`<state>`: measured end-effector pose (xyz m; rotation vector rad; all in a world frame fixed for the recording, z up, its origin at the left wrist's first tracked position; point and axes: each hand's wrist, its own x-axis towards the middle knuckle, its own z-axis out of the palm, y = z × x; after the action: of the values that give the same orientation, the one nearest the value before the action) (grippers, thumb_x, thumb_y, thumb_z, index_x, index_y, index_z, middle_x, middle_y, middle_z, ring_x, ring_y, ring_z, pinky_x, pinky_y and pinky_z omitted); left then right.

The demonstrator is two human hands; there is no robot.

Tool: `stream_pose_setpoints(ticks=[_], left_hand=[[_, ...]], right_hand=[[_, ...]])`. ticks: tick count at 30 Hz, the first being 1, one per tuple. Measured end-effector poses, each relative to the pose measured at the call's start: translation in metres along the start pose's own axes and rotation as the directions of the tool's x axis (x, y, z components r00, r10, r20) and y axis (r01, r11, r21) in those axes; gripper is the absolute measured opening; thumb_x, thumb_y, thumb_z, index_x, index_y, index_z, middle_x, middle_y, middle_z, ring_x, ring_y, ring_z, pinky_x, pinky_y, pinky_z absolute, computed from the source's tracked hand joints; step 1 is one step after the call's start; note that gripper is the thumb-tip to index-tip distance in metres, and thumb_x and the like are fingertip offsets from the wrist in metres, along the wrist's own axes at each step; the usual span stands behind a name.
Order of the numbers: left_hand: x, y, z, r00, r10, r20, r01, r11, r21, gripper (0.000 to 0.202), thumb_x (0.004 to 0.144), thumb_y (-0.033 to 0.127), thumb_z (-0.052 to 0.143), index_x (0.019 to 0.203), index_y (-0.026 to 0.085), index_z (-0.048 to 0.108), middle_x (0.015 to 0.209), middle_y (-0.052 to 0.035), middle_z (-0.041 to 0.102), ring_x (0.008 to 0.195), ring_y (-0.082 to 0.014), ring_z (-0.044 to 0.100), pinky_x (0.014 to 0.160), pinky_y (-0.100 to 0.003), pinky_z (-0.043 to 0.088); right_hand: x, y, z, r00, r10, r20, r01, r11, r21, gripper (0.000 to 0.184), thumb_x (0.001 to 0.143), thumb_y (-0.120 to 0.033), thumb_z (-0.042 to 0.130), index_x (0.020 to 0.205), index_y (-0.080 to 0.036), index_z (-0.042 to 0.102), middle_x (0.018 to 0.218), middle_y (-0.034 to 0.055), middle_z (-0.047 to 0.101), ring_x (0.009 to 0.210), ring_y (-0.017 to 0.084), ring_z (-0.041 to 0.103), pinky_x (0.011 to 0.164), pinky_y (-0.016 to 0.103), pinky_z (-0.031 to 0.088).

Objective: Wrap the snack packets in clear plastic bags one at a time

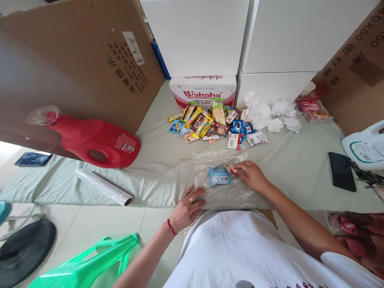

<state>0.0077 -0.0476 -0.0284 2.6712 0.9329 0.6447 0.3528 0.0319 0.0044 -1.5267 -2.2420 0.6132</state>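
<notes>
Currently, the right hand (254, 176) pinches one end of a small red-and-cream packet (231, 169), while the left hand (188, 209) lies palm down, fingers loosely spread, at the near left edge of a clear plastic sheet (222, 197). Between the hands, a light-blue packet (220, 177) lies flat on that plastic, just beside the pinched one. Beyond the hands, a heap of wrapped snacks (199, 122) covers part of the cloth-covered bench (162, 160), with crumpled clear plastic (255, 110) to its right. Left of the left hand are a film roll (103, 186) and, farther out, a red jug (100, 140); well right of the right hand lies a black phone (342, 171).
</notes>
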Motion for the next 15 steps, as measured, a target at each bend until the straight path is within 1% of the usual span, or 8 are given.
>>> stream_pose_setpoints(ticks=[2, 4, 6, 7, 9, 11, 13, 15], left_hand=[[0.002, 0.001, -0.002, 1.0, -0.003, -0.025, 0.003, 1.0, -0.01, 0.02, 0.095, 0.014, 0.053, 0.105, 0.022, 0.067, 0.138, -0.0112, 0.067, 0.139, -0.0232, 0.055, 0.121, -0.052, 0.037], [0.005, 0.003, -0.006, 0.999, 0.0, -0.039, 0.0, 1.0, -0.017, 0.02, 0.095, 0.013, 0.052, 0.105, 0.021, 0.067, 0.136, -0.012, 0.067, 0.134, -0.0231, 0.058, 0.119, -0.051, 0.041], [0.009, 0.006, -0.013, 0.998, -0.005, -0.057, 0.003, 1.0, -0.03, 0.019, 0.094, 0.013, 0.053, 0.105, 0.022, 0.067, 0.135, -0.0124, 0.068, 0.131, -0.0238, 0.06, 0.113, -0.05, 0.046], [0.012, 0.008, -0.017, 0.997, -0.014, -0.073, 0.011, 0.999, -0.04, 0.018, 0.094, 0.014, 0.054, 0.105, 0.022, 0.067, 0.132, -0.0121, 0.069, 0.129, -0.0244, 0.06, 0.109, -0.049, 0.049], [0.021, 0.01, -0.025, 0.992, -0.048, -0.118, 0.039, 0.997, -0.072, 0.015, 0.093, 0.015, 0.057, 0.102, 0.022, 0.067, 0.128, -0.0112, 0.071, 0.128, -0.0253, 0.06, 0.104, -0.047, 0.052], [0.036, 0.01, -0.032, 0.987, -0.069, -0.146, 0.05, 0.99, -0.132, 0.01, 0.094, 0.017, 0.058, 0.096, 0.022, 0.067, 0.126, -0.0104, 0.072, 0.128, -0.0257, 0.06, 0.107, -0.048, 0.049], [0.056, 0.007, -0.036, 0.989, -0.095, -0.11, 0.066, 0.966, -0.249, 0.013, 0.097, 0.021, 0.054, 0.092, 0.022, 0.066, 0.127, -0.0097, 0.072, 0.128, -0.0249, 0.061, 0.113, -0.049, 0.044], [0.079, 0.0, -0.034, 0.978, -0.207, -0.029, 0.177, 0.894, -0.412, 0.022, 0.101, 0.028, 0.046, 0.093, 0.023, 0.066, 0.126, -0.0089, 0.073, 0.123, -0.0232, 0.065, 0.112, -0.045, 0.045]], right_hand=[[0.0, -0.005, -0.003, 0.996, -0.015, -0.09, 0.017, 1.0, 0.019, 0.023, 0.095, -0.016, 0.056, 0.113, -0.021, 0.07, 0.105, 0.0074, 0.071, 0.099, 0.024, 0.06, 0.091, 0.037, 0.046], [0.0, -0.018, -0.003, 0.98, -0.061, -0.188, 0.062, 0.998, 0.003, 0.022, 0.096, -0.017, 0.055, 0.114, -0.02, 0.068, 0.107, 0.0081, 0.071, 0.1, 0.024, 0.059, 0.09, 0.037, 0.044], [-0.001, -0.035, 0.001, 0.969, -0.134, -0.208, 0.123, 0.99, -0.065, 0.022, 0.097, -0.017, 0.054, 0.115, -0.02, 0.067, 0.109, 0.0093, 0.069, 0.102, 0.024, 0.058, 0.09, 0.037, 0.041], [-0.001, -0.043, 0.004, 0.97, -0.172, -0.173, 0.153, 0.981, -0.115, 0.022, 0.098, -0.017, 0.054, 0.116, -0.02, 0.067, 0.11, 0.0097, 0.069, 0.102, 0.025, 0.057, 0.088, 0.038, 0.039], [-0.001, -0.055, 0.013, 0.975, -0.216, -0.048, 0.201, 0.956, -0.214, 0.026, 0.098, -0.015, 0.055, 0.12, -0.02, 0.067, 0.109, 0.0104, 0.069, 0.1, 0.025, 0.056, 0.084, 0.037, 0.036], [-0.001, -0.061, 0.02, 0.974, -0.218, 0.06, 0.226, 0.934, -0.276, 0.029, 0.099, -0.016, 0.054, 0.126, -0.02, 0.065, 0.108, 0.0108, 0.068, 0.096, 0.025, 0.054, 0.081, 0.036, 0.034], [0.0, -0.061, 0.022, 0.973, -0.205, 0.103, 0.227, 0.929, -0.291, 0.031, 0.101, -0.02, 0.053, 0.13, -0.02, 0.064, 0.108, 0.0113, 0.068, 0.097, 0.025, 0.053, 0.081, 0.036, 0.033], [0.003, -0.059, 0.019, 0.971, -0.203, 0.123, 0.229, 0.938, -0.258, 0.032, 0.102, -0.023, 0.053, 0.132, -0.021, 0.064, 0.11, 0.0115, 0.068, 0.099, 0.026, 0.053, 0.082, 0.037, 0.033]])
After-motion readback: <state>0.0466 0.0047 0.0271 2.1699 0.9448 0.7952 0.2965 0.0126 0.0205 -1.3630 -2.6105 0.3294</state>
